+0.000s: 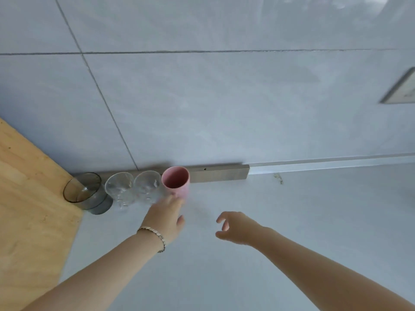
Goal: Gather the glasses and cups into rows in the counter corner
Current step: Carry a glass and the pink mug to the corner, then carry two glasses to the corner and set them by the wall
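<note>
Pale grey counter [292, 221], far-left corner: smoky grey glass tumbler [87, 194], left clear glass [120, 189], right clear glass [147, 187], pink plastic cup [176, 180] side by side. Left hand [165, 215] touches pink plastic cup's base, grip unclear. Right hand [238, 227] hovers, loosely curled, empty.

Soft, even light fills the scene. Pale glare streaks the wall tiles [336, 10] upper right. The left hand [165, 215] looks slightly blurred.
</note>
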Demonstrator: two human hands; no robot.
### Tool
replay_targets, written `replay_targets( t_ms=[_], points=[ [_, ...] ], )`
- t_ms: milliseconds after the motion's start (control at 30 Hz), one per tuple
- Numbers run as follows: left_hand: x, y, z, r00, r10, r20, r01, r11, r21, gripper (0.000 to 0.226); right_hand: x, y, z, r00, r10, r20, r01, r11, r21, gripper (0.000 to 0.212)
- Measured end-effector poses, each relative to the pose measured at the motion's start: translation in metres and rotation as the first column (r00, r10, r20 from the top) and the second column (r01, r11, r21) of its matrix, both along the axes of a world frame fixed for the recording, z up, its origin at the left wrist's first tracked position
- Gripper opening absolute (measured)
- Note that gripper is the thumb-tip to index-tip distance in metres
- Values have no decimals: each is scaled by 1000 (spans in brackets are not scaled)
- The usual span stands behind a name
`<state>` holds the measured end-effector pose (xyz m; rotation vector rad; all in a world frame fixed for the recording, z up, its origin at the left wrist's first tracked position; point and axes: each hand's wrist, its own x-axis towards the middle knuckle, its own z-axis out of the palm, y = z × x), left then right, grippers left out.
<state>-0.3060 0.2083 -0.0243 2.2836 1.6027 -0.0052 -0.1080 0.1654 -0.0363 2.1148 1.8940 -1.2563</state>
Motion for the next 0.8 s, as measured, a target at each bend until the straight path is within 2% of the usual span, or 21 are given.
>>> replay_targets(
  t_ms=[100,167,400,633,700,800],
  points=[
    [53,-32,-4,994,-100,-37,83,946,-314,7,66,-43,5,993,-12,117,24,995,-97,44],
    [97,-48,-9,980,-194,-43,166,915,-368,3,119,-75,7,983,-75,167,94,989,-111,44],
    [285,-108,-7,920,-393,-10,360,852,-379,5,323,-190,25,905,-312,290,353,930,-99,43],
    [478,-157,6,879,-471,-76,420,840,-344,6,536,-274,44,837,-423,348,458,889,-20,39],
    [522,-168,10,882,-466,-65,418,840,-347,6,588,-291,47,805,-470,361,493,870,33,35],
    [574,-183,12,883,-466,-62,419,840,-346,7,660,-305,47,716,-584,381,544,810,220,38]
  ],
)
